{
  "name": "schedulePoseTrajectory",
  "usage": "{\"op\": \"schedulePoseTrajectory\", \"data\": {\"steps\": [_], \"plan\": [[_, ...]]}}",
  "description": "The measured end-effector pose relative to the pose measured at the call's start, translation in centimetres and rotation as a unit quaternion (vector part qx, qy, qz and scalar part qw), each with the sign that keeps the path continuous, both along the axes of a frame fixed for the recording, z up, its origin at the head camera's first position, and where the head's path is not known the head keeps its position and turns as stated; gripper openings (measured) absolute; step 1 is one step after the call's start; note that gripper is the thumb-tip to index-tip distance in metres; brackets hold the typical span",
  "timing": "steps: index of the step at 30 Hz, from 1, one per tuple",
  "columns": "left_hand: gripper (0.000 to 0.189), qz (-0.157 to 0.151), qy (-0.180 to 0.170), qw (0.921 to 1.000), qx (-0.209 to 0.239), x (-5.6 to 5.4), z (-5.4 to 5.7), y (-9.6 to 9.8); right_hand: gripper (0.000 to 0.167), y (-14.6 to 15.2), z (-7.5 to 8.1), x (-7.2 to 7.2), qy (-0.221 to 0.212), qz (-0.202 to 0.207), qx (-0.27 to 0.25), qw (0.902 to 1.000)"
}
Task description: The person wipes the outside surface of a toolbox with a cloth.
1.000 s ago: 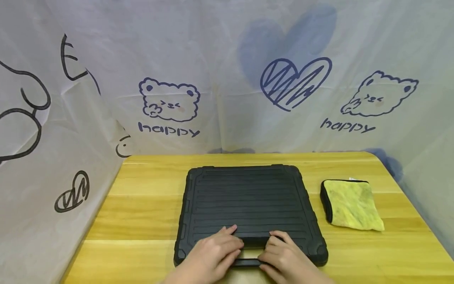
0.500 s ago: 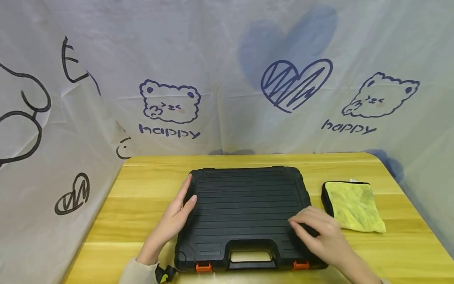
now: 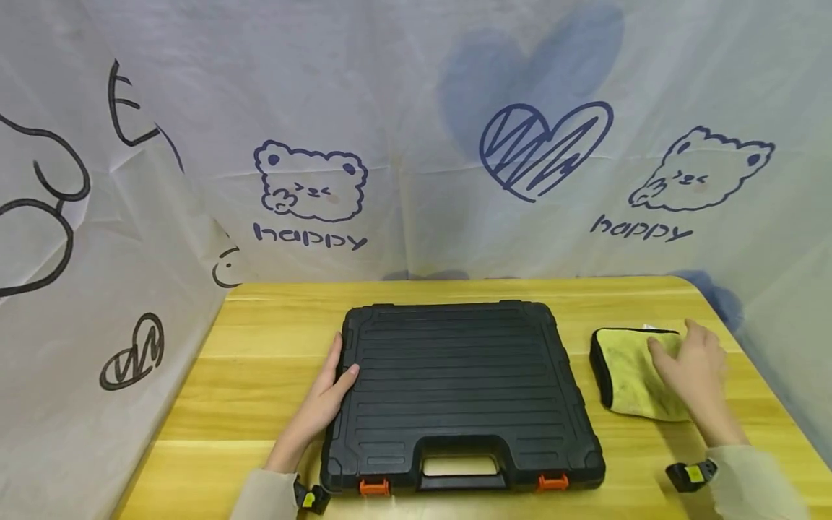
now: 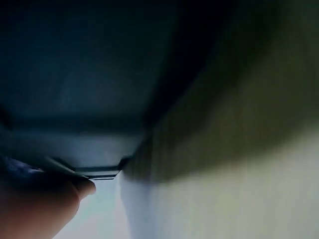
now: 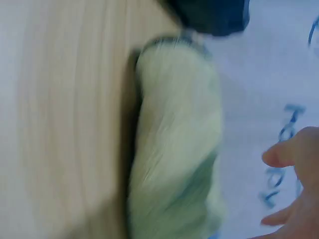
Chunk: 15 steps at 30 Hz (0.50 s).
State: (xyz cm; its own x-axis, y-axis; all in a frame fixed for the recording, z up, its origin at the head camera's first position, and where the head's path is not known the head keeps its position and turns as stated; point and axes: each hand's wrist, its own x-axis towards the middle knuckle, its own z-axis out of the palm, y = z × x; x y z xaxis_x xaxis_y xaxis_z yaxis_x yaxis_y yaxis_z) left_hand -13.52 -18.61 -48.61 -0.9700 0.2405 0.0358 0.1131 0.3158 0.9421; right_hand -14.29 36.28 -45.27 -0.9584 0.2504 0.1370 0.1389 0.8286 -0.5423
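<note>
A black ribbed plastic tool case (image 3: 455, 375) lies closed on the table, its handle and two orange latches toward the person. My left hand (image 3: 321, 397) rests against its left side, fingers straight along the edge and thumb on the lid. In the left wrist view, the case's side (image 4: 89, 74) looms dark and blurred. To the right of the case is a folded yellow cloth (image 3: 633, 372) with a black border. Over its right part hovers my right hand (image 3: 695, 372), thumb and fingers spread. The right wrist view shows the hand (image 5: 299, 179) apart from the cloth (image 5: 174, 124).
The wooden table (image 3: 253, 397) shows bare on the left of the case. A white sheet (image 3: 416, 94) with drawn bears and hearts hangs behind the table and along both sides.
Both hands have left the case's handle. The left hand moved to the case's left side. The right hand crossed the case's right edge and moved right, over the cloth.
</note>
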Motion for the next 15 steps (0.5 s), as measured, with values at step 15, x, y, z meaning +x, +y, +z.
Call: {"op": "schedulePoseTrajectory", "data": {"steps": [15], "plan": [[0.07, -0.002, -0.004, 0.9936, 0.112, -0.4, -1.5, -0.1, 0.114, 4.1, -1.9, -1.9, -0.211, -0.034, -0.126, 0.9688]]}}
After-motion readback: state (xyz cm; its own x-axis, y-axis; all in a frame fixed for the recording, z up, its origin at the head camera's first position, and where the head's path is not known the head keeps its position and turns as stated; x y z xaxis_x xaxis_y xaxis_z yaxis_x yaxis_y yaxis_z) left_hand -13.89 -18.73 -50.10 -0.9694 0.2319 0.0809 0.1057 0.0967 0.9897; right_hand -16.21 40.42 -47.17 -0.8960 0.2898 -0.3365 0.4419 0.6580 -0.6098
